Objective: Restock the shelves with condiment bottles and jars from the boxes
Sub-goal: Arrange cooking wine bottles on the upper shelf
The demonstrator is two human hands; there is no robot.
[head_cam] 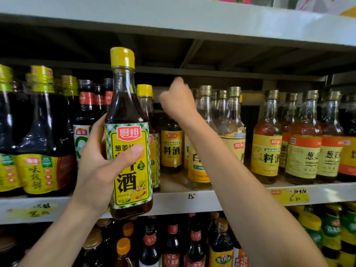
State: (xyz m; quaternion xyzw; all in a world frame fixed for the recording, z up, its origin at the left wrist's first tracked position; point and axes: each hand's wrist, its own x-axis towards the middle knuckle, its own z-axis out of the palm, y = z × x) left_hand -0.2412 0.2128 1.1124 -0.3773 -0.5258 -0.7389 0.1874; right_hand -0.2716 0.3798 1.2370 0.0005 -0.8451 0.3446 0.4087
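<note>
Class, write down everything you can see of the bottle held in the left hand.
The bottle is clear, seemingly glass, filled to the shoulder with dark brown liquid. A yellow cap seals it. Its yellow label has a green-checked border and a red logo. It is upright before the shelf edge, gripped around the label by the left hand.

Bright, even light; deep shadow under upper shelf (173, 22); wide-angle bowing at edges.
</note>
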